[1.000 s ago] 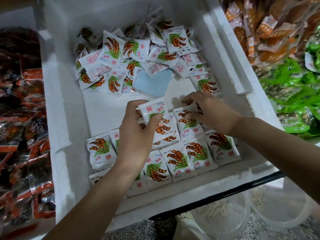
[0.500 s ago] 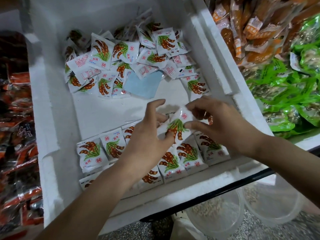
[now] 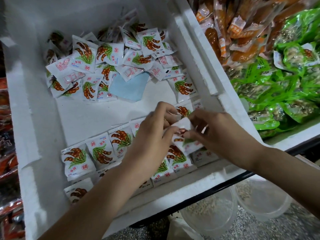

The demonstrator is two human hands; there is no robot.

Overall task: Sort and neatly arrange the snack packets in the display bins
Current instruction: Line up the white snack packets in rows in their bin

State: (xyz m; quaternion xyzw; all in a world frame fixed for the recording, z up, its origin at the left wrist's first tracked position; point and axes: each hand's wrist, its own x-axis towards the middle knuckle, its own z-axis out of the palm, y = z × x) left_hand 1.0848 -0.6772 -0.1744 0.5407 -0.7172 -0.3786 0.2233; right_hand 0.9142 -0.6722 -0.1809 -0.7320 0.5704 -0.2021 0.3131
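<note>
Both hands meet low at the near right of the bin. The left hand (image 3: 152, 134) and right hand (image 3: 220, 134) each pinch an edge of one snack packet (image 3: 183, 124), tilted just above the laid rows (image 3: 102, 151). I'd say turn it print-up, square it to its neighbours and lay it flat without nudging them. The loose pile (image 3: 110, 56) sits at the far end of the foam bin (image 3: 34, 118), partly over a blue sheet (image 3: 128, 87).

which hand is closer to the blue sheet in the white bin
Left. The left hand is just toward the person and right of the blue sheet; the right hand is farther right, across the packet both hands pinch.
</note>
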